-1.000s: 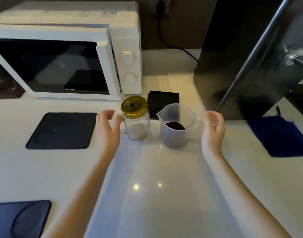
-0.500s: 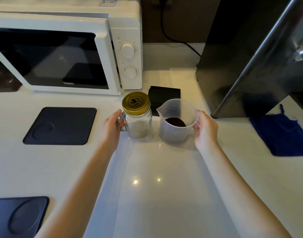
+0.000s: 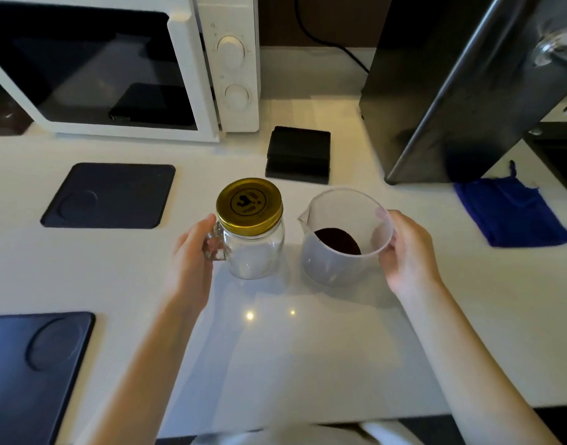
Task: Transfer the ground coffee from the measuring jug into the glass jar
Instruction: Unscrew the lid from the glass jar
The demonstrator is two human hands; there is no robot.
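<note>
A clear glass jar (image 3: 255, 252) with a gold screw lid (image 3: 249, 206) stands upright on the white counter, its lid on. My left hand (image 3: 192, 255) is wrapped around the jar's glass handle on its left side. Just right of it stands a translucent plastic measuring jug (image 3: 335, 252), spout toward the jar, with dark ground coffee (image 3: 337, 240) at its bottom. My right hand (image 3: 405, 248) grips the jug's right rim, thumb inside the wall.
A white microwave (image 3: 231, 69) stands at the back left, a tall black appliance (image 3: 452, 88) at the back right. A black box (image 3: 298, 154) lies behind the jar. Dark mats (image 3: 110, 195) (image 3: 32, 370) lie left; a blue cloth (image 3: 508, 210) lies right.
Both hands were open and apart from the objects a second ago; they closed in and now hold the jar's handle and the jug. The view has shifted closer.
</note>
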